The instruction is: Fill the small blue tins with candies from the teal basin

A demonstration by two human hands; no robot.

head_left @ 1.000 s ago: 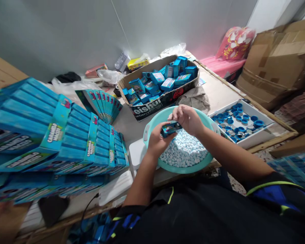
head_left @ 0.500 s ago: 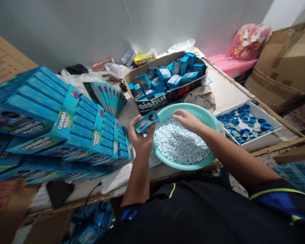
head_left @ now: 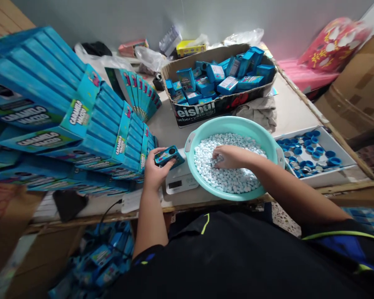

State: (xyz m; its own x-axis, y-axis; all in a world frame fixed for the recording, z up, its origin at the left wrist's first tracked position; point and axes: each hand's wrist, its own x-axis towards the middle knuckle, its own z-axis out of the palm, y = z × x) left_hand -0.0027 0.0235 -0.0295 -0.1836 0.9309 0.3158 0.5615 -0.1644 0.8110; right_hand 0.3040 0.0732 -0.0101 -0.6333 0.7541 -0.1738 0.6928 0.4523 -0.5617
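Note:
My left hand (head_left: 156,171) grips a small blue candy box (head_left: 169,155), tilted, with a round dark spot on its printed face. It is held just left of the basin, over a white kitchen scale (head_left: 182,184). My right hand (head_left: 229,157) reaches into the turquoise basin (head_left: 233,123), its curled fingertips among small white and pale blue candies (head_left: 233,182). Some candies show between thumb and fingers; the fingertips are partly hidden.
Stacked blue display boxes (head_left: 99,124) rise at left. Behind the basin, an open carton (head_left: 202,114) holds several small blue boxes. A white tray (head_left: 345,160) of blue caps stands at right. A grey cloth (head_left: 258,112) lies behind the basin.
My right hand has gone down from above the candies into them and curled its fingers. My left hand has shifted left with the box, away from the basin's rim. The view has shifted.

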